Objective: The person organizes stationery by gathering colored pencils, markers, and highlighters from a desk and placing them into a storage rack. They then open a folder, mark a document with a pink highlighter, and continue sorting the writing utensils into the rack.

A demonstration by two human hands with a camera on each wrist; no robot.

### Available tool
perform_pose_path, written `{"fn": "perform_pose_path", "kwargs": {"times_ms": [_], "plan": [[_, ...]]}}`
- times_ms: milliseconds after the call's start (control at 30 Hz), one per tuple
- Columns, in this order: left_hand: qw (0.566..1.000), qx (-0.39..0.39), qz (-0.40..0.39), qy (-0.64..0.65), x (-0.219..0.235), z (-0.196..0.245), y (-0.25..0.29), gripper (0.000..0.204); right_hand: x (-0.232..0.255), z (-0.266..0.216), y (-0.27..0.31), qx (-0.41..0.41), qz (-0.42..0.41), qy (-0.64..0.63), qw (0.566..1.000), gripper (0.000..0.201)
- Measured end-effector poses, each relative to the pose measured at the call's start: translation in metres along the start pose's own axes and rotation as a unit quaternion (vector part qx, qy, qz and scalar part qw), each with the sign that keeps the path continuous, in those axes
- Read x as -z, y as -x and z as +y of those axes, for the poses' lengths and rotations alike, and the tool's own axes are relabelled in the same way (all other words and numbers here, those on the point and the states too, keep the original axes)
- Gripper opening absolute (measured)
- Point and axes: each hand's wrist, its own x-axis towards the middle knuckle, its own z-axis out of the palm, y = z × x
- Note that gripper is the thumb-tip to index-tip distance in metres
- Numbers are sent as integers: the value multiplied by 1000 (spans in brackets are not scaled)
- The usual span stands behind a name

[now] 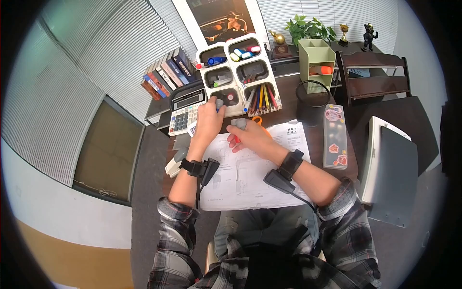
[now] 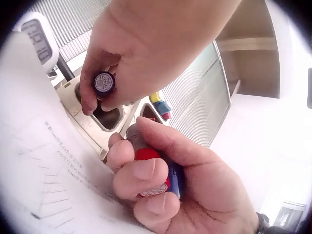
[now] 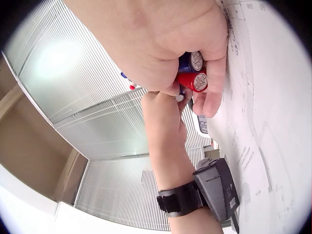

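Note:
My left hand (image 1: 210,119) pinches a small round stamp with a grey cap (image 1: 219,104) beside the lower left compartment of the white desk organiser (image 1: 234,72). In the left wrist view, the dark blue stamp's (image 2: 104,84) lettered end faces the camera. Just right of it, over the printed drawing sheets (image 1: 226,185), my right hand (image 1: 255,139) grips two more round stamps together, a red stamp (image 3: 197,82) and a blue stamp (image 3: 194,62). Their grey caps (image 1: 239,124) stick out past the thumb.
A calculator (image 1: 185,113) lies left of the organiser, which holds markers and coloured pencils (image 1: 263,98). Orange-handled scissors (image 1: 258,119) sit behind my right hand. Rightward are a black ring-shaped object (image 1: 314,83), a stickered case (image 1: 335,137) and a green holder (image 1: 317,58).

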Motion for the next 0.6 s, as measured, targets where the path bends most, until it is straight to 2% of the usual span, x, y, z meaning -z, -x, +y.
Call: {"fn": "perform_pose_path", "kwargs": {"times_ms": [100, 167, 200, 267, 500, 600], "plan": [[998, -40, 32, -38, -3, -3, -1, 40, 1, 0, 1, 6, -7, 2, 1000, 29], [982, -146, 84, -86, -7, -7, -3, 33, 0, -1, 1, -3, -4, 11, 1000, 29], [982, -149, 83, -85, -9, -7, -4, 33, 0, -2, 2, -2, -1, 11, 1000, 29], [984, -107, 93, -107, -12, -8, -3, 36, 0, -3, 3, -3, -9, 16, 1000, 29], [984, -120, 129, -41, -8, 1, -3, 32, 1, 5, -2, 11, -10, -6, 1000, 29], [987, -88, 127, -32, -6, 3, -3, 28, 0, 5, -4, 11, -6, 5, 1000, 29]]}}
